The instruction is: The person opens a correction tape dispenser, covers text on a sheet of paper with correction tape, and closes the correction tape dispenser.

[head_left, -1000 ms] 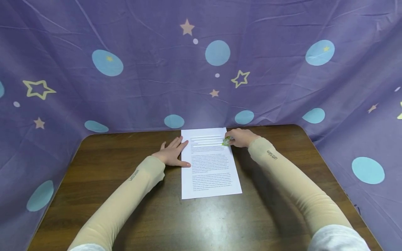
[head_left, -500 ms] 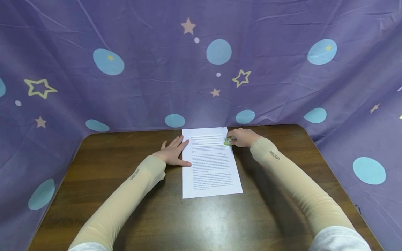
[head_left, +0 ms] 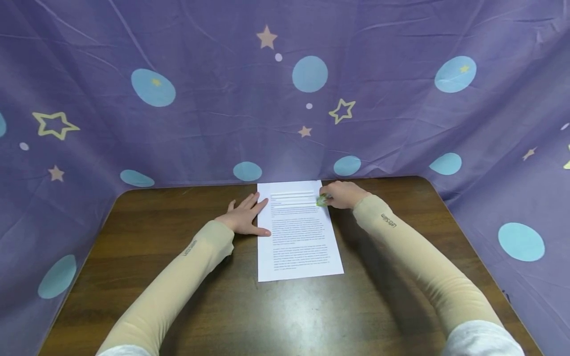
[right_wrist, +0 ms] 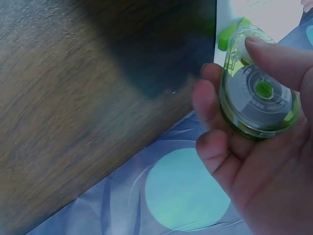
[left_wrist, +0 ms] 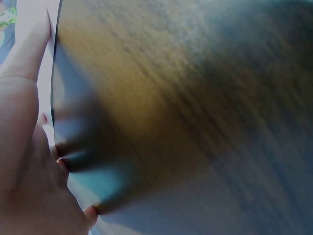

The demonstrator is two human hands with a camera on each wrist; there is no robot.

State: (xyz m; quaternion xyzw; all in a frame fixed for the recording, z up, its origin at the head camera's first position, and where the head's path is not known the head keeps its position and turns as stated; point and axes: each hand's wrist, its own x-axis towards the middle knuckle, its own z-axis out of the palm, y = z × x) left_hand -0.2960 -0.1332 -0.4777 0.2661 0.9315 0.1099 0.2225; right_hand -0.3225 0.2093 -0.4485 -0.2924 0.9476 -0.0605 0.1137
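A printed sheet of paper (head_left: 298, 242) lies on the table towards its far edge, with white bands across its upper lines. My left hand (head_left: 242, 217) is spread flat at the sheet's left edge, fingertips and thumb resting on the paper. At the upper right edge my right hand (head_left: 345, 195) grips a correction tape (head_left: 322, 200) whose front end is over the sheet. The right wrist view shows the correction tape (right_wrist: 261, 93) close up: clear green case, round reel, thumb on top, fingers curled beneath. Whether its tip touches the paper cannot be made out.
The brown wooden table (head_left: 191, 296) reaches to a purple curtain (head_left: 205, 123) with stars and blue circles, which hangs behind it and at both sides. The table's far edge runs just beyond the sheet's top. Light glares off the tabletop below the sheet.
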